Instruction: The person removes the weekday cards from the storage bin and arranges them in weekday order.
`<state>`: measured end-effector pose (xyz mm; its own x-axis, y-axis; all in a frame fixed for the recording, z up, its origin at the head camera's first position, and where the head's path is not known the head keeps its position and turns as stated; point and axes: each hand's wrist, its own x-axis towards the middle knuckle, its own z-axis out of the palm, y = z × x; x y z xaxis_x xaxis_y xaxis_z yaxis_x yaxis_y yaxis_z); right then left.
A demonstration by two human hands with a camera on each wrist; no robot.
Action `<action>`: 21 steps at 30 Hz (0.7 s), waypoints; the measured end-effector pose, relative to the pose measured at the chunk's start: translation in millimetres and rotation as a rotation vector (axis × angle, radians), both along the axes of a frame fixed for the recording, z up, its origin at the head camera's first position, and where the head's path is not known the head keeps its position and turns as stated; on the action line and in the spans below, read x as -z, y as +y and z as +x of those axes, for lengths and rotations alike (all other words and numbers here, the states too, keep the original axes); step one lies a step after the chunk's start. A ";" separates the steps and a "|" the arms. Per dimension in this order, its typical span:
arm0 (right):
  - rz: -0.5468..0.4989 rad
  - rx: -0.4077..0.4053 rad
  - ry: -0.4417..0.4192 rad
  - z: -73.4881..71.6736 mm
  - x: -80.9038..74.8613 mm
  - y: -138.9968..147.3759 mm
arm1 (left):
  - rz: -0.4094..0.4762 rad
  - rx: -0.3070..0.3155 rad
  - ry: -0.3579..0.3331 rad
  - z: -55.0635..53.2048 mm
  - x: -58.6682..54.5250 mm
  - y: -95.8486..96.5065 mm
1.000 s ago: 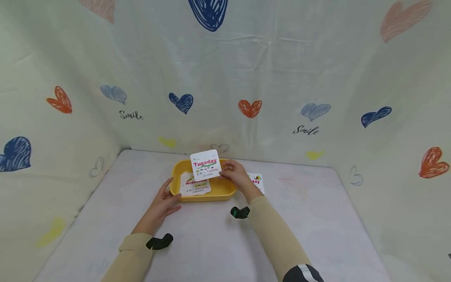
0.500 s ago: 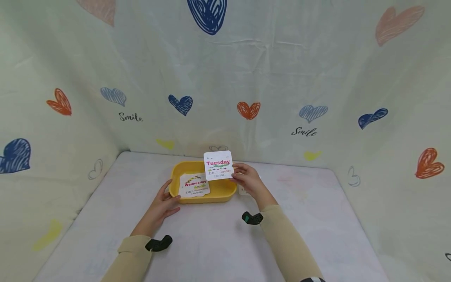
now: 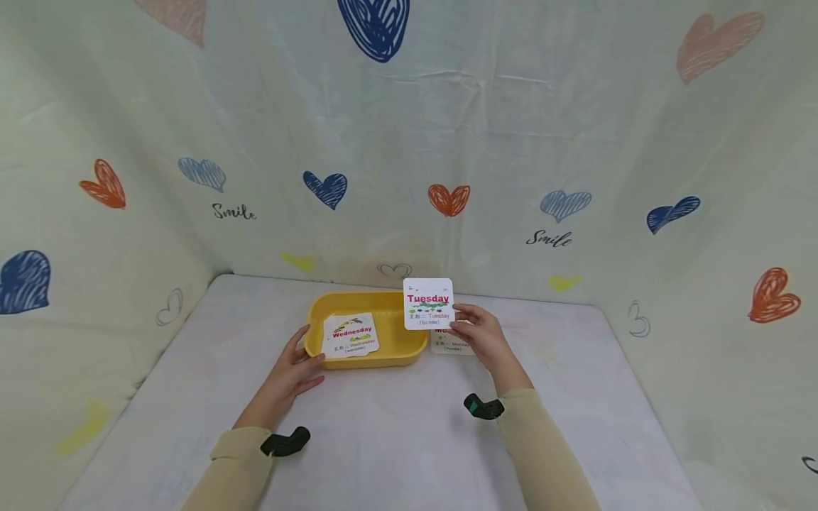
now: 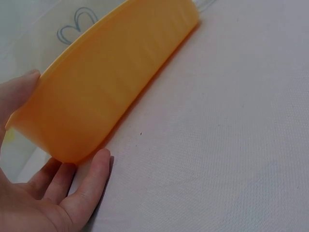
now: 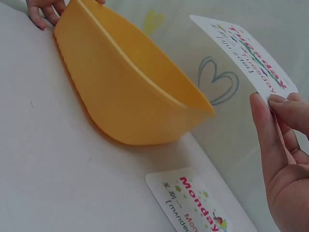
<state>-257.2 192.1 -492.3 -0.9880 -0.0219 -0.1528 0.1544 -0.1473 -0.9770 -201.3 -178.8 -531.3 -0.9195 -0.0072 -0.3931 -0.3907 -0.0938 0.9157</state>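
My right hand pinches the right edge of a white flashcard printed "Tuesday", between thumb and fingers. The card is raised over the right end of a yellow plastic tray, its printed face toward me. At the tray's left end, my left hand grips it; in the left wrist view the thumb lies at the rim and the fingers are at the bottom corner. Inside the tray, on the left, lies a "Wednesday" card, with edges of more cards showing beneath it.
A "Monday" card lies face up on the white-covered table, just right of the tray and partly hidden behind the right hand and the Tuesday card. A heart-printed curtain rises behind the table's back edge.
My right hand has carried the Tuesday card rightward, from above the Wednesday card to the tray's right end. More of the Wednesday card shows now. My left hand has stayed at the tray.
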 end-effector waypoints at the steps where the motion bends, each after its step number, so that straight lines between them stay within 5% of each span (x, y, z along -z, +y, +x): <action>1: 0.004 0.007 0.000 1.8 0.8 3.8 | 0.000 0.001 0.000 0.2 -0.6 0.3; 11: 0.029 0.067 -0.020 15.3 8.0 36.1 | -0.004 0.008 -0.001 -0.3 -0.6 -0.8; 21: 0.070 0.035 -0.051 26.7 14.9 67.7 | 0.007 0.008 -0.003 -1.0 0.1 -1.7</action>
<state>-230.5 259.8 -507.1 -0.9788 0.0254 -0.2034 0.2006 -0.0847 -0.9760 -202.3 -180.5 -531.4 -0.9184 0.0028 -0.3956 -0.3940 -0.0966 0.9140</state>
